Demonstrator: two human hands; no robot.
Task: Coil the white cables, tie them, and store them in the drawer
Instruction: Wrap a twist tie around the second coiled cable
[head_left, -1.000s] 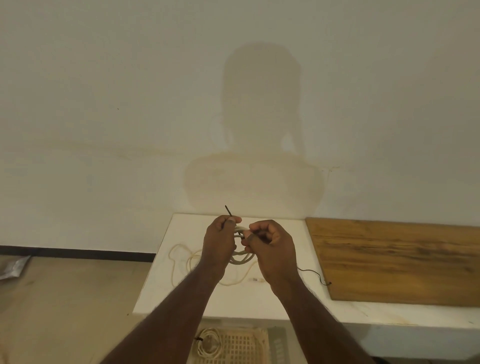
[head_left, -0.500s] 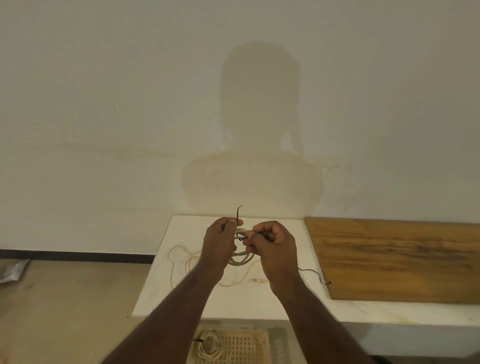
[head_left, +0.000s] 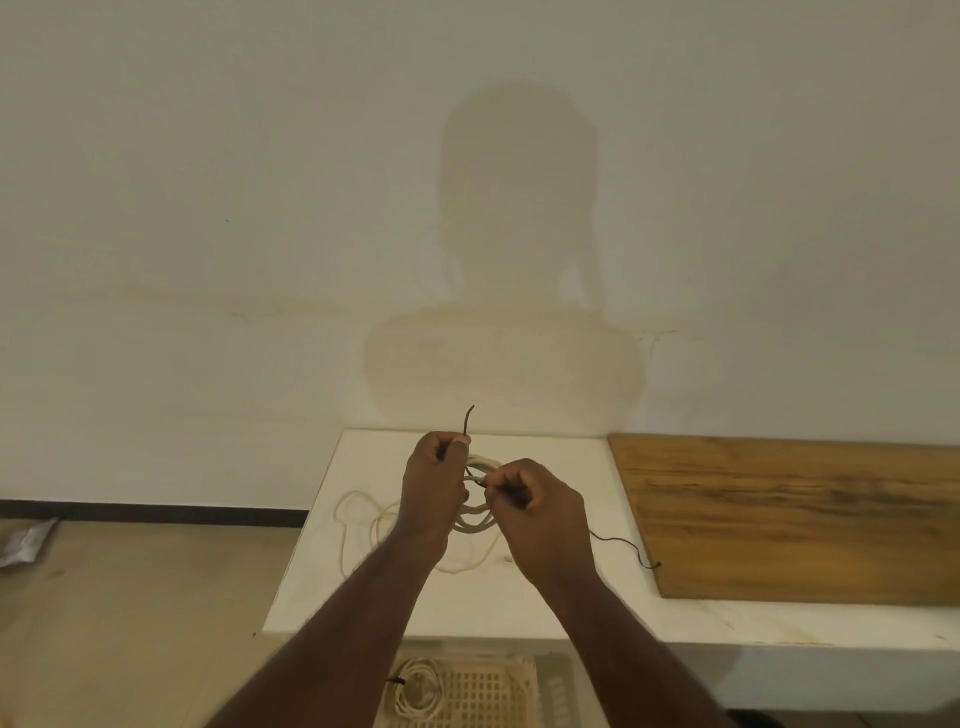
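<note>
Head view: both hands are up over a white table (head_left: 519, 608), close together. The left hand (head_left: 434, 488) has its fingers curled & pinches one end of a thin dark tie (head_left: 467, 421), which sticks up past the thumb. The right hand (head_left: 540, 514) has its fingers curled too & pinches the other bit of the tie, right by the left hand. Between the hands is a coil of white cable (head_left: 475, 522), held just above the table. Another white cable (head_left: 358, 525) lies loose on the table, left of the hands. A 2nd dark tie (head_left: 623, 545) lies to the right, near a wood board (head_left: 800, 519). Near, under the table, a basket drawer (head_left: 483, 696) holds a tied cable coil (head_left: 415, 688).
</note>
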